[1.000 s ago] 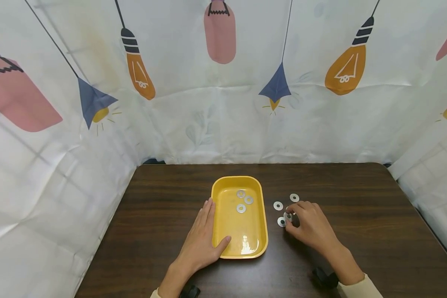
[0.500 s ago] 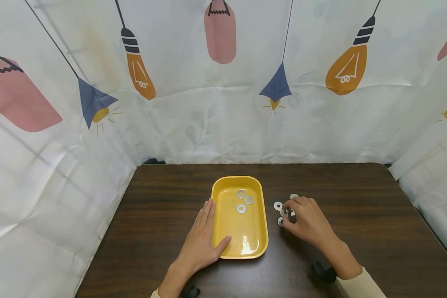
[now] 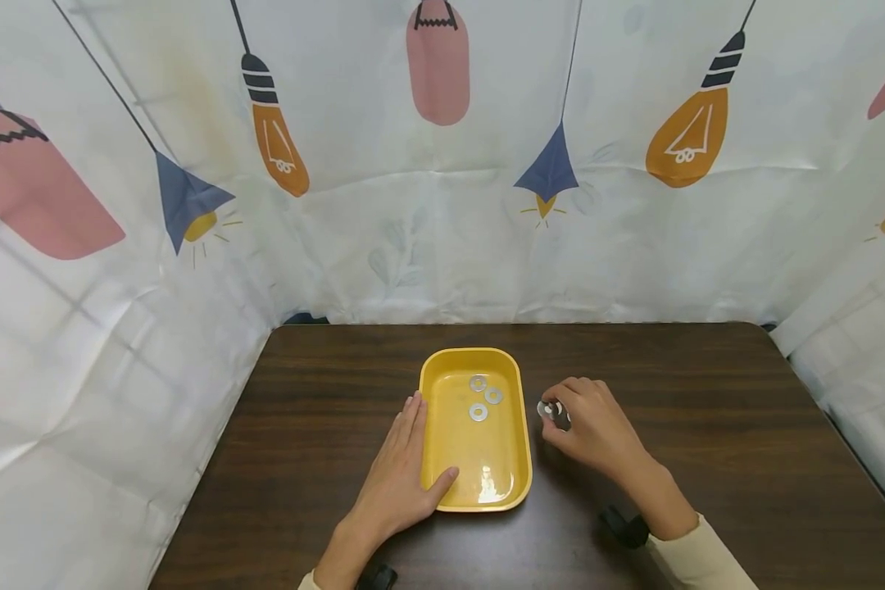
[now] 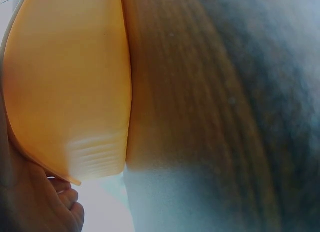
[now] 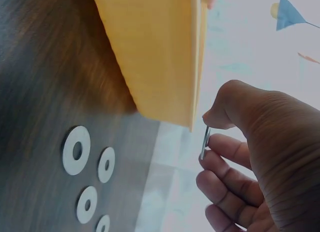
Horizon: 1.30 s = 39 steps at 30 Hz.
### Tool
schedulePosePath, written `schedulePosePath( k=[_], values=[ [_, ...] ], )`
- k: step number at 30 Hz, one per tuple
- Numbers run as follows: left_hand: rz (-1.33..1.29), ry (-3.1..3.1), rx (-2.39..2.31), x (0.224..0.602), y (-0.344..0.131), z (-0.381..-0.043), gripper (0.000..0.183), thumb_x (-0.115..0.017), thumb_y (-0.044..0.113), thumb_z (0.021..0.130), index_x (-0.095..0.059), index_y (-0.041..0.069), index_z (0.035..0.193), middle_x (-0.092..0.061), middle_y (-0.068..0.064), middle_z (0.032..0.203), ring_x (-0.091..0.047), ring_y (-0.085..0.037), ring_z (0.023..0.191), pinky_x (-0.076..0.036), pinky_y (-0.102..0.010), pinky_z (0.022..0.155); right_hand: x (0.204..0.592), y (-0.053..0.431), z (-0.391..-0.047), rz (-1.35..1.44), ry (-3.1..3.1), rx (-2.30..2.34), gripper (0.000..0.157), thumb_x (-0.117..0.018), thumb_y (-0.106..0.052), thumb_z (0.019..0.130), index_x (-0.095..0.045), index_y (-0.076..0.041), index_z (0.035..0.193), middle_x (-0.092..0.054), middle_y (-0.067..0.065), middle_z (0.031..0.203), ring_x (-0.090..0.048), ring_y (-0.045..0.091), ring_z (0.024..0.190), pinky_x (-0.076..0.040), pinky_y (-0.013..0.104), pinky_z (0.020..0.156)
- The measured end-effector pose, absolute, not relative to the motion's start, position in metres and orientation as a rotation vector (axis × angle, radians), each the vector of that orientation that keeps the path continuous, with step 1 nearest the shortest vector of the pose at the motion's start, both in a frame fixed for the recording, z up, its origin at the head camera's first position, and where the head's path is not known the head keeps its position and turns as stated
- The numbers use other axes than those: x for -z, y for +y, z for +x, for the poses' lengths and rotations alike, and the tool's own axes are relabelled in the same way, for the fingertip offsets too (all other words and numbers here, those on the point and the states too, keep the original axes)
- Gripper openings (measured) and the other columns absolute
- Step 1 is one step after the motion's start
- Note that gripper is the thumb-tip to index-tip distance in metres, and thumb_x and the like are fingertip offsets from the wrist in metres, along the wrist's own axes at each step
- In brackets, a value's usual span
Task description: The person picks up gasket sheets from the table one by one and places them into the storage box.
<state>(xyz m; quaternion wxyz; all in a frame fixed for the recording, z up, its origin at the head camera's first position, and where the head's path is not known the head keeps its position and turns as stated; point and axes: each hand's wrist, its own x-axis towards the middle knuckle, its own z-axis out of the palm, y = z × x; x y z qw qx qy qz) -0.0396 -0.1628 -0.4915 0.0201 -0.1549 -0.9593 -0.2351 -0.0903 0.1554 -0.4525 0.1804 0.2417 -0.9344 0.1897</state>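
My left hand point(image 3: 394, 483) lies along the left side of a yellow tray point(image 3: 472, 467), fingers straight against the outer wall and thumb over the near-left rim. Three flat metal washers point(image 3: 472, 413) lie in the tray's far half. Just right of the tray, my right hand point(image 3: 603, 430) pinches one washer point(image 5: 205, 143) between thumb and fingertips, seen edge-on in the right wrist view. It is held above the table. Several loose washers point(image 5: 69, 159) lie flat on the table beneath this hand, mostly hidden by it in the head view.
The dark wood-grain table point(image 3: 324, 393) carries the tray near its middle. A white curtain point(image 3: 442, 246) printed with lamps and bulbs hangs behind the table and along its sides. A black wrist device point(image 3: 625, 528) sits at my right wrist.
My right hand has lifted a washer from the loose group and moved left and slightly away, closer to the tray. My left hand and the tray have stayed put.
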Motion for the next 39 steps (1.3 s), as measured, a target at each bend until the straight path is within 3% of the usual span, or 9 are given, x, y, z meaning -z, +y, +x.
schedulePosePath(
  k=[12, 34, 39],
  values=[
    [-0.47, -2.974, 0.733, 0.491, -0.165, -0.039, 0.107, -0.067, 0.055, 0.094, -0.012, 0.005, 0.17, -0.009, -0.007, 0.181, -0.017, -0.027, 0.168, -0.028, -0.052, 0.133, 0.439, 0.14, -0.102, 0.737, -2.669, -0.575, 0.017, -0.083, -0.019, 0.083, -0.077, -0.011, 0.097, -0.075, 0.002, 0.097, -0.067, 0.021, 0.089, -0.057, 0.048, 0.09],
    [-0.494, -2.962, 0.738, 0.495, -0.161, -0.041, 0.106, -0.067, 0.056, 0.095, -0.013, 0.004, 0.17, -0.01, -0.008, 0.181, -0.018, -0.028, 0.167, -0.028, -0.053, 0.133, 0.423, 0.114, -0.123, 0.878, -2.641, -0.539, 0.018, -0.082, -0.019, 0.083, -0.079, -0.01, 0.098, -0.077, 0.005, 0.098, -0.066, 0.023, 0.085, -0.053, 0.041, 0.08],
    [-0.483, -2.953, 0.752, 0.493, -0.161, -0.041, 0.106, -0.069, 0.054, 0.094, -0.015, 0.004, 0.17, -0.012, -0.008, 0.181, -0.02, -0.03, 0.167, -0.029, -0.054, 0.133, 0.419, 0.106, -0.128, 0.902, -2.675, -0.555, 0.018, -0.082, -0.02, 0.085, -0.079, -0.01, 0.099, -0.077, 0.004, 0.098, -0.066, 0.022, 0.086, -0.056, 0.044, 0.086]
  ],
)
